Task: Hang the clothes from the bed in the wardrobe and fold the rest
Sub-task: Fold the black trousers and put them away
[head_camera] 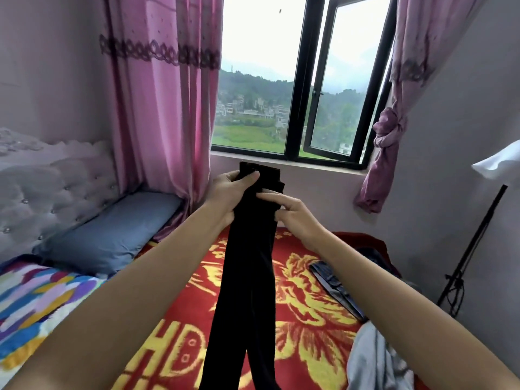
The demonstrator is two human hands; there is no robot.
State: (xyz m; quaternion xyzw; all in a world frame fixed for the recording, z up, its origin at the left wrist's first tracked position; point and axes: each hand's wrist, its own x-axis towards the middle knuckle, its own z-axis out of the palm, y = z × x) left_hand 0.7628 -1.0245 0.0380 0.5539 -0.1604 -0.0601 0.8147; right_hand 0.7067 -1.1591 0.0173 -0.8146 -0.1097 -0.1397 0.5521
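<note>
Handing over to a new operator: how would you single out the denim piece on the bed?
Find the red and gold blanket. Near its right edge lies the denim piece, flat, blue and seamed. The pale grey garment nearer the camera is crumpled.

black garment (247, 277) | red blanket (309, 319), gold floral | pink curtain (157, 108) | pillow (112, 235) seemingly grey-blue

I see my left hand (225, 192) gripping the black trousers (247, 277) near the top, thumb across the front, while my right hand (289, 213) pinches the fabric just below. The legs hang over the red blanket (309, 319); jeans (334, 285) and a grey garment (371, 361) lie to the right.
</note>
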